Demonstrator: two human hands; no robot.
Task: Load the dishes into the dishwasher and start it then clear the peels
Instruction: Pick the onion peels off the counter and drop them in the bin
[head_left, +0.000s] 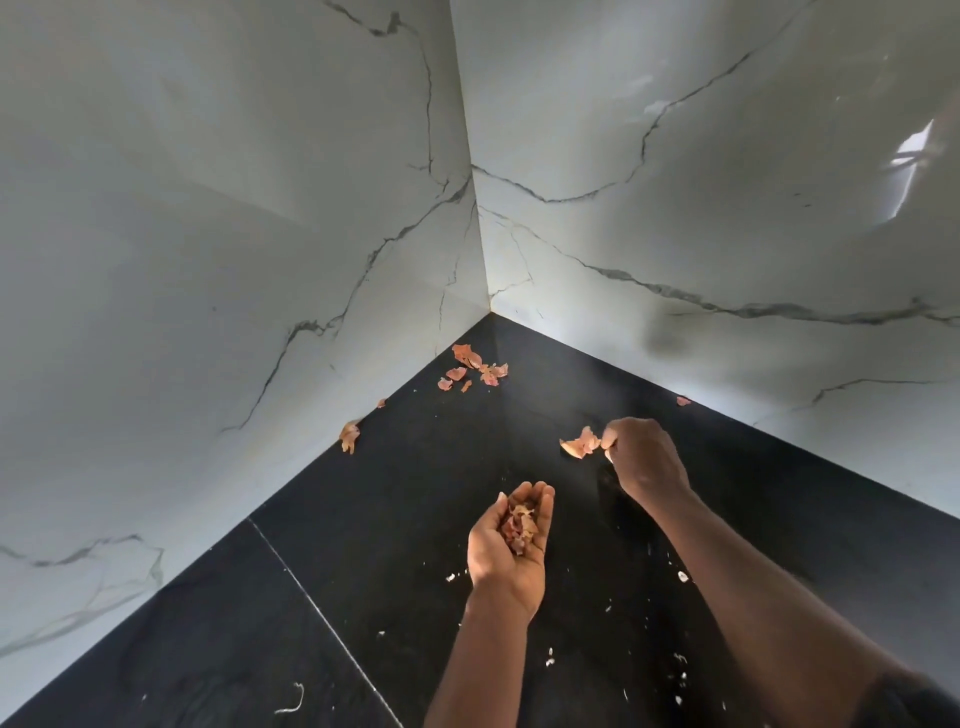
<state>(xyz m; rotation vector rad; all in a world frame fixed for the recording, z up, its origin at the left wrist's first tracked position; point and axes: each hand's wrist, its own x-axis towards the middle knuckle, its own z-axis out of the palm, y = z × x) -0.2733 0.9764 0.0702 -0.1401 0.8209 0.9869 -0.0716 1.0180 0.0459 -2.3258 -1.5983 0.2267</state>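
Dry orange-pink onion peels lie scattered on a black countertop (405, 519). My left hand (506, 551) is palm up and cupped, holding a small heap of peels (519, 525). To its upper right, my right hand (644, 457) pinches a large peel (581, 444) just above the counter. A cluster of peels (475, 366) sits near the far corner. One more peel (349, 435) rests against the left wall, and a small bit (683, 400) lies by the right wall.
Two white marble-patterned walls (234, 234) meet in a corner behind the counter. Small white crumbs (682, 576) dot the near part of the counter. A thin seam (322, 613) runs across the counter at the left.
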